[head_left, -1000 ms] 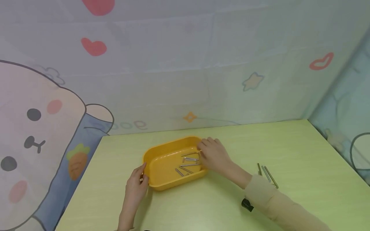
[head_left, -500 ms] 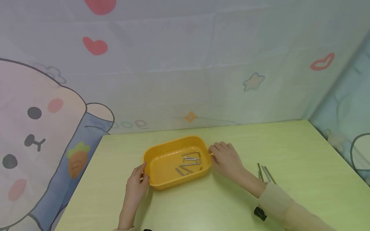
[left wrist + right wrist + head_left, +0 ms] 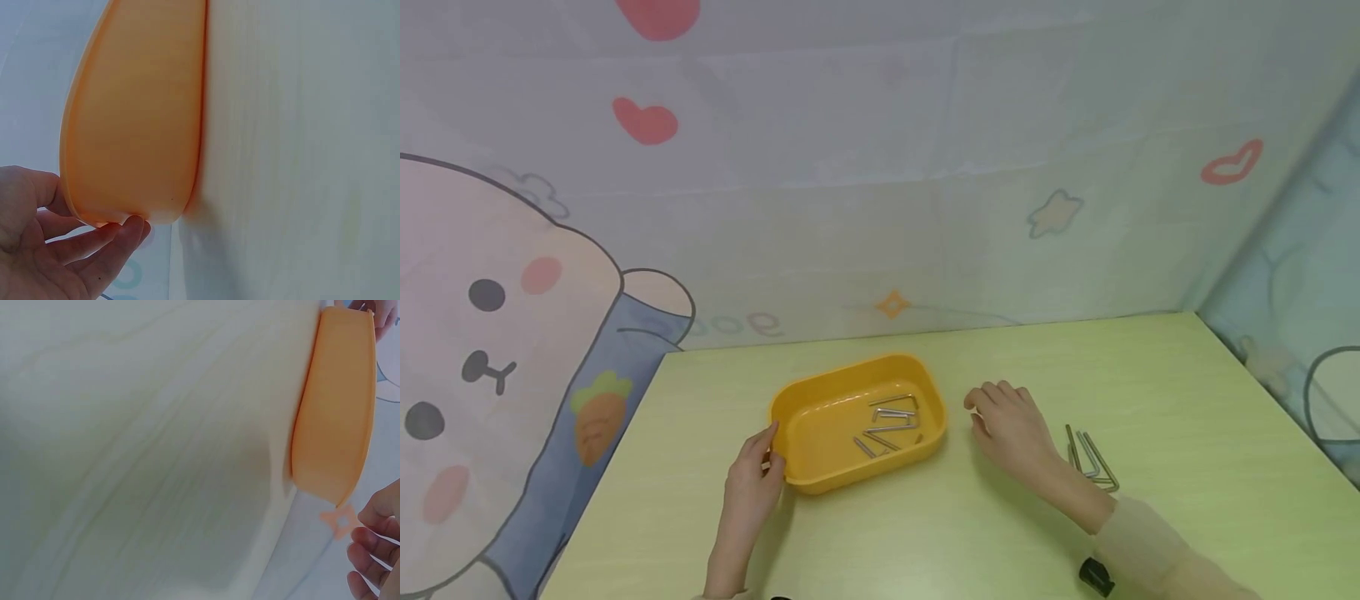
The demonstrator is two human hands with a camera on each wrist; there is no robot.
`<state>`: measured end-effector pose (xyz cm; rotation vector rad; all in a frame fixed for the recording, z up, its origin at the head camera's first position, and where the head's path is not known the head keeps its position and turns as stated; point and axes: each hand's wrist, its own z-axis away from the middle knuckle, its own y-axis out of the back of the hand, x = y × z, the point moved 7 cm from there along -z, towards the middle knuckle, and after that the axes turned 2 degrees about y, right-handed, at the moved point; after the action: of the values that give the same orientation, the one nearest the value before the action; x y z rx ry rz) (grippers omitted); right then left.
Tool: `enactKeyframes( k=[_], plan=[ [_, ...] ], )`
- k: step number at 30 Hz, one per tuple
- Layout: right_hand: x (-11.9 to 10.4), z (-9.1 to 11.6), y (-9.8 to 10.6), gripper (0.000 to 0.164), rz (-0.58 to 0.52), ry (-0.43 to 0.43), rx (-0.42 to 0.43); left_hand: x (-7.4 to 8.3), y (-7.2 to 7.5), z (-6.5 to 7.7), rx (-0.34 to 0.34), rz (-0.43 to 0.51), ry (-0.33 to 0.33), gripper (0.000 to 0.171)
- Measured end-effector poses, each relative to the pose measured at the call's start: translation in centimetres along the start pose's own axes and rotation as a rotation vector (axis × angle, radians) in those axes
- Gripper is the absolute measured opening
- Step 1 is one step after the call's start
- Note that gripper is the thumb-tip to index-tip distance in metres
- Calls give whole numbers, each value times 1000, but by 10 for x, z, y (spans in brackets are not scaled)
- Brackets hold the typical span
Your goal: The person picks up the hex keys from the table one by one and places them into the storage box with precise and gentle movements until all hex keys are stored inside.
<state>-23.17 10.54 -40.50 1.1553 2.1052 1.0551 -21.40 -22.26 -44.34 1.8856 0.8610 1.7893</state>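
Note:
A shallow yellow tray [image 3: 853, 481] lies on the table, with several silver L-shaped hex keys [image 3: 892, 428] in its right half. My left hand [image 3: 752, 479] pinches the tray's left end; in the left wrist view, its fingers [image 3: 103, 256] lie against the end wall [image 3: 134, 112]. To the right of the tray, my right hand [image 3: 1018, 433] hovers over the table, fingers loosely bent and holding nothing. In the right wrist view, a gap shows between that hand [image 3: 379, 547] and the tray [image 3: 334, 406]. More hex keys [image 3: 1102, 460] lie right of the right forearm.
The pale green table [image 3: 865, 550] meets a printed cloth backdrop [image 3: 850, 208] along its far edge. Another cloth [image 3: 1300, 275] hangs at the right side. A small black object [image 3: 1096, 577] shows by the right sleeve [image 3: 1150, 542].
My right hand has left the tray's right end and moved right, away from the rim. The tray, its hex keys and my left hand have stayed in place.

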Motion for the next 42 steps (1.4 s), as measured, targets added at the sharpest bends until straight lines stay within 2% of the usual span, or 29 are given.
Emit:
enactKeyframes(
  k=[6, 12, 19, 27, 42],
  plan=[
    [7, 9, 0, 17, 20, -14, 4, 0, -1, -1, -1, 1, 2, 47],
    [15, 18, 1, 16, 19, -69, -17, 0, -1, 0, 4, -2, 2, 47],
    [23, 28, 4, 18, 14, -89, 9, -2, -2, 0, 2, -2, 6, 48],
    [33, 38, 7, 16, -8, -131, -7, 0, -1, 1, 16, -3, -20, 47],
    [50, 58, 14, 14, 6, -144, 8, -2, -2, -1, 2, 0, 4, 48]
  ],
)
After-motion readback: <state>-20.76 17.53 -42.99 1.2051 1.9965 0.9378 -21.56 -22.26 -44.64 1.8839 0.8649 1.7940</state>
